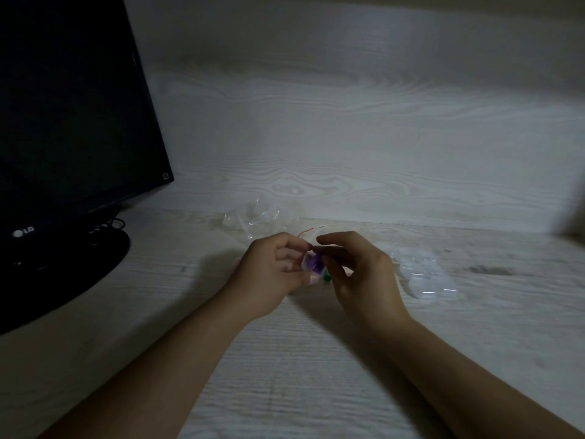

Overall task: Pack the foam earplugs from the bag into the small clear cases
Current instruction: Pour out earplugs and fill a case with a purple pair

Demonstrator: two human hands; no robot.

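The left hand (272,274) holds a small clear case (311,264) just above the pale wood-grain surface (316,375), its fingers curled round the case from the left, and something purple, most likely a foam earplug (314,263), shows inside it. The right hand (357,270) meets it from the other side, thumb and forefinger bent towards the case's upper edge; whether they pinch the lid, an earplug or nothing at all cannot be made out in this dim, blurred view. A green earplug (327,275) shows just below the case, between the two hands, and whether it lies on the surface or hangs from the right fingers is unclear. The crumpled clear bag (262,215) lies behind the hands, and the stock of spare cases (424,277) sits to the right, near the right wrist. The step looks like seating the plugs and closing the lid, so the sensible way is to keep the case level and steady in the left hand, press the foam fully below the rim with one fingertip, and only then bring the lid down, squeezing at the clasp side until it shuts flush; foam springs back, so any bit left proud will likely hold the lid ajar
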